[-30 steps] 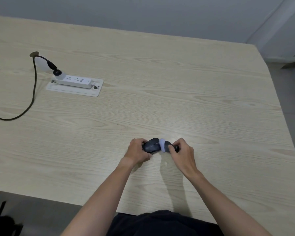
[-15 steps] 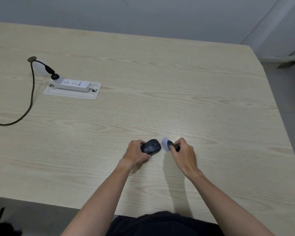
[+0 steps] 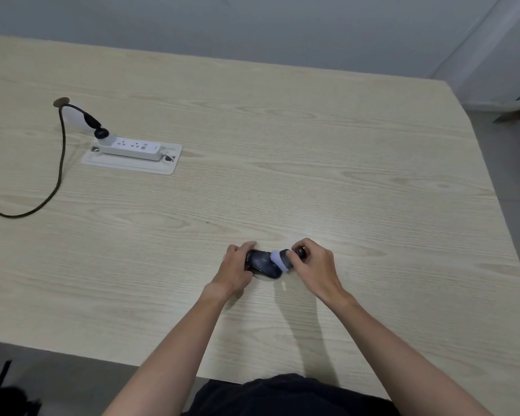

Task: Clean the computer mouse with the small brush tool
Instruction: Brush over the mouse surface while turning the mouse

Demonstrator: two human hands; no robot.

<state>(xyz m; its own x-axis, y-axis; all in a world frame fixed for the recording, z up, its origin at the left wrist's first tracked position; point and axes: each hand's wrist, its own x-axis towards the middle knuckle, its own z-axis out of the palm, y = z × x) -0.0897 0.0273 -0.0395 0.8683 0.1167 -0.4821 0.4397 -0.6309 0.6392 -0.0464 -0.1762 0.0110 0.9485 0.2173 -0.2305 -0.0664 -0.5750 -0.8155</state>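
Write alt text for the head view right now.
The left hand grips a dark computer mouse on a pale wooden table while the right hand presses a small brush against it. A white power strip lies far left.

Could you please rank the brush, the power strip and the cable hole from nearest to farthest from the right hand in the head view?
1. Brush: gripped in the right hand, its head on the mouse.
2. Power strip: far to the left, further back on the table.
3. Cable hole: beyond the strip, at the far left.
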